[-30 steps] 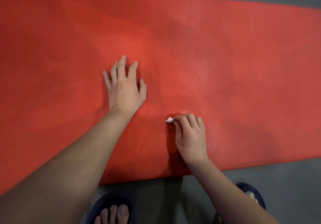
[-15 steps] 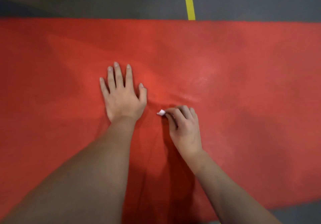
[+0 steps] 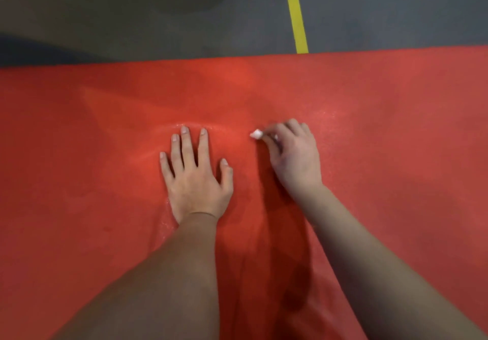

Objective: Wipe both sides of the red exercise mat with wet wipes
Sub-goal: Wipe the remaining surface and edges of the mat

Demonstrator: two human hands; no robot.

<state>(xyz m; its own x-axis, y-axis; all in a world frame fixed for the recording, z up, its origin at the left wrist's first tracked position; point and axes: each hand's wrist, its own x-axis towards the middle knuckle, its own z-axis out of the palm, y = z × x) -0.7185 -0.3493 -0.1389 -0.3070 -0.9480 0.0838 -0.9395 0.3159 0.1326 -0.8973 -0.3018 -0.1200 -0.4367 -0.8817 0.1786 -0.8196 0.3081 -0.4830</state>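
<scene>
The red exercise mat (image 3: 401,134) lies flat on the grey floor (image 3: 118,15), spanning the view. Left of centre, the left hand (image 3: 196,181) presses on it, fingers straight and spread. Just to its right, the right hand (image 3: 294,155) curls round a wadded wet wipe (image 3: 256,134) against the mat. A damp sheen surrounds both hands; I judge this face partly wiped, with the underside still to do

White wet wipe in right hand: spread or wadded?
Wadded: only a small nub of white wet wipe shows past curled fingers of the right hand, on the red exercise mat.
</scene>
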